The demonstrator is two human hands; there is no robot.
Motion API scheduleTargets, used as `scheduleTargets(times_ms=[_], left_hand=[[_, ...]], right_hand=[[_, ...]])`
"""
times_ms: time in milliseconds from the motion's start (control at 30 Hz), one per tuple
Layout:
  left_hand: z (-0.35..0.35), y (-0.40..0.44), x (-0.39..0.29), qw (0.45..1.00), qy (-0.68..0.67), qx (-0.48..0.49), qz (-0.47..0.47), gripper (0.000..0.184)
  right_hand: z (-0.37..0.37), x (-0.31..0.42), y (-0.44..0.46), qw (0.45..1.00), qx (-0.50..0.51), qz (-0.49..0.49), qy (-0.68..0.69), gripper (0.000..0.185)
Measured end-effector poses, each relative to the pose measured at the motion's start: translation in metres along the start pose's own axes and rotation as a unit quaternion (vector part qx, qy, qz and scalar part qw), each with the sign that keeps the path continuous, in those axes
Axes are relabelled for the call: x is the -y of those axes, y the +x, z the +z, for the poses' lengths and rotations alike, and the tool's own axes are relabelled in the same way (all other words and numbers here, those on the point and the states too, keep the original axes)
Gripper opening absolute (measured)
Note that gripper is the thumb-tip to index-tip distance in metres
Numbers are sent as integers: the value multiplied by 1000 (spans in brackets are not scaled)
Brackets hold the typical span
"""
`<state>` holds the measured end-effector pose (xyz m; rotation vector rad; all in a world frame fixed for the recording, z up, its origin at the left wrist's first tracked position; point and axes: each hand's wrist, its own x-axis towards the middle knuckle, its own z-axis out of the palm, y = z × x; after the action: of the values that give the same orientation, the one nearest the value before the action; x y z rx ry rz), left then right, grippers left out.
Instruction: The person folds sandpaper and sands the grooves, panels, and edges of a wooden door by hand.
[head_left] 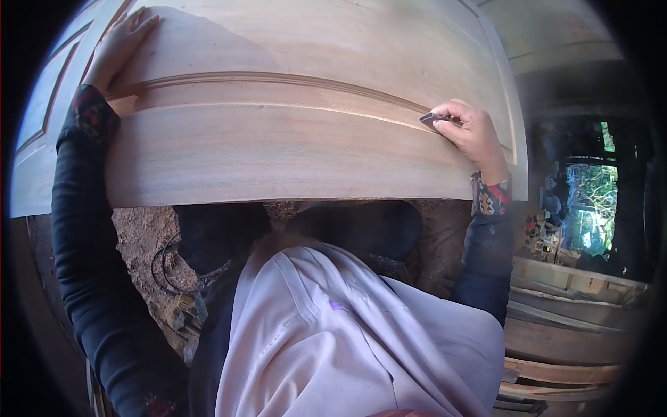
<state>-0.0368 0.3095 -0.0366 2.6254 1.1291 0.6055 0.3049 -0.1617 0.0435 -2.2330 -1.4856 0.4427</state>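
Note:
A large pale wooden panel (278, 149) with moulded grooves lies across the view in front of me. My right hand (472, 132) pinches a small dark folded piece (429, 119), perhaps sandpaper, between thumb and fingers. It touches the wood beside the long moulding (278, 78), near the panel's right side. My left hand (125, 43) rests flat on the panel at the upper left, its fingers stretched out and nothing in it.
Pale cloth (313, 347) covers my lap below the panel's near edge. Wood shavings (142, 240) lie on the ground at the left. Stacked boards (563, 344) stand at the lower right, with a bright opening (594, 208) beyond.

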Motion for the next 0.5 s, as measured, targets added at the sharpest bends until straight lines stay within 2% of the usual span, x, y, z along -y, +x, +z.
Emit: scheduleTargets(times_ms=[33,133,300,400,500], left_hand=[[-3,-11,-18,999,-2,-36,-7,51],[-6,-7,-13,1000,-12,13,-19,49],[4,4,3,1000,9,-2,-7,62],[9,8,14,1000,15,-15,-4,69],[17,12,22,997,71,-30,16,73]], right_hand=[[2,-2,2,1000,6,-6,9,13],[13,-5,7,999,5,-26,18,12],[43,28,26,991,-10,-129,-45,11],[34,13,19,993,-30,-95,-60,11],[23,-11,8,999,-49,-17,-18,13]])
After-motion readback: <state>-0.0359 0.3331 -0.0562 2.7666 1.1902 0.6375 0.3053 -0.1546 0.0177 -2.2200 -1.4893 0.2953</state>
